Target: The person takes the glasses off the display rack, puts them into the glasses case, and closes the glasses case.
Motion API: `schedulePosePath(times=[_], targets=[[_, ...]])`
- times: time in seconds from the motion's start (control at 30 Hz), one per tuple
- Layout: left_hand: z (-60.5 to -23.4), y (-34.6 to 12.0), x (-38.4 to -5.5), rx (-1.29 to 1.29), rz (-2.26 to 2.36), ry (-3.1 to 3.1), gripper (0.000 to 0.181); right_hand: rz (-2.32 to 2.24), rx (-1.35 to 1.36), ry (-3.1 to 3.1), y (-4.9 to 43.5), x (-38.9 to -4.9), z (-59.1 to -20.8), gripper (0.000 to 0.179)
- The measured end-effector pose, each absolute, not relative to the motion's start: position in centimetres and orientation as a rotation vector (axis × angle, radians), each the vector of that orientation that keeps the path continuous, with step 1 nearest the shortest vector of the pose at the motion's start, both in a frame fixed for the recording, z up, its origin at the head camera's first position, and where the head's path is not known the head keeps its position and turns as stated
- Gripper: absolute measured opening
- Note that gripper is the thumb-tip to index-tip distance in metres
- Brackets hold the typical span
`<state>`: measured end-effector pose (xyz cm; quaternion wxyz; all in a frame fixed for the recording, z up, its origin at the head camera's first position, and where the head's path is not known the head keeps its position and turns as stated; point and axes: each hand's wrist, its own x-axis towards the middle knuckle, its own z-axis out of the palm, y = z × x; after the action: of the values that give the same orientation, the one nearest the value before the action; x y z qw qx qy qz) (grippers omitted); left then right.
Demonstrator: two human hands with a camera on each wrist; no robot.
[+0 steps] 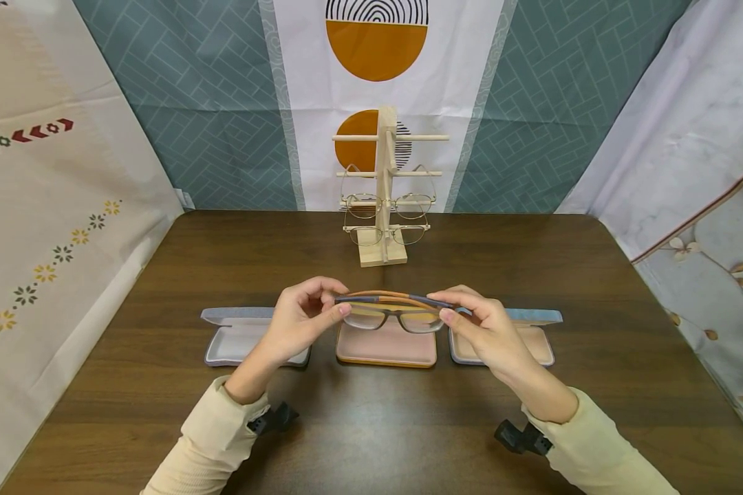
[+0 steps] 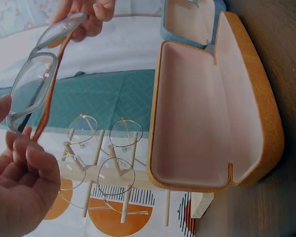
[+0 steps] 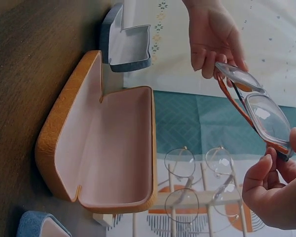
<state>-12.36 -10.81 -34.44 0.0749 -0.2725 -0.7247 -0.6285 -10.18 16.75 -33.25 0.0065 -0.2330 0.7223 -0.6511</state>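
A pair of eyeglasses [image 1: 393, 314] with grey rims and orange-and-dark temples is held up between both hands, its temples folded behind the lenses. My left hand [image 1: 303, 316] pinches one end between thumb and fingers; my right hand [image 1: 483, 326] pinches the opposite end the same way. Below the glasses lies an open orange eyeglass case [image 1: 386, 350] with pink lining, partly hidden by them in the head view. In the left wrist view the bare pink inside of this case [image 2: 187, 118] shows fully.
An open grey-blue case [image 1: 235, 344] lies to the left, and an open blue case [image 1: 537, 344] with beige lining to the right; arms partly cover both. Behind stands a wooden display rack [image 1: 385, 151] bearing two thin-rimmed pairs of glasses [image 1: 413, 205]. All rest on a brown table [image 1: 384, 426].
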Motion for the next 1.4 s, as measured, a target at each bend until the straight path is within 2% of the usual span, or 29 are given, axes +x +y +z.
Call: schedulePosePath(times=[0.2, 0.6, 1.07, 1.4], targets=[[-34.6, -11.1, -12.4, -0.688, -1.786, -2.179, 0.017, -2.043, -0.718, 2.255, 16.6, -10.2, -33.2, 0.028], [-34.9, -11.9, -12.2, -0.676, -1.905, -2.181, 0.011, -1.976, -0.604, 2.301, 16.1, -10.6, -33.5, 0.027], [-35.4, -13.5, -11.9, -0.615, -1.898, -2.261, 0.013, -2.072, -0.573, 2.184, 15.0, -11.2, -34.7, 0.025], [-35.8, -15.3, -11.7, -0.491, -1.877, -2.294, 0.012, -2.029, -0.569, 2.184, 13.4, -11.6, -34.8, 0.023]])
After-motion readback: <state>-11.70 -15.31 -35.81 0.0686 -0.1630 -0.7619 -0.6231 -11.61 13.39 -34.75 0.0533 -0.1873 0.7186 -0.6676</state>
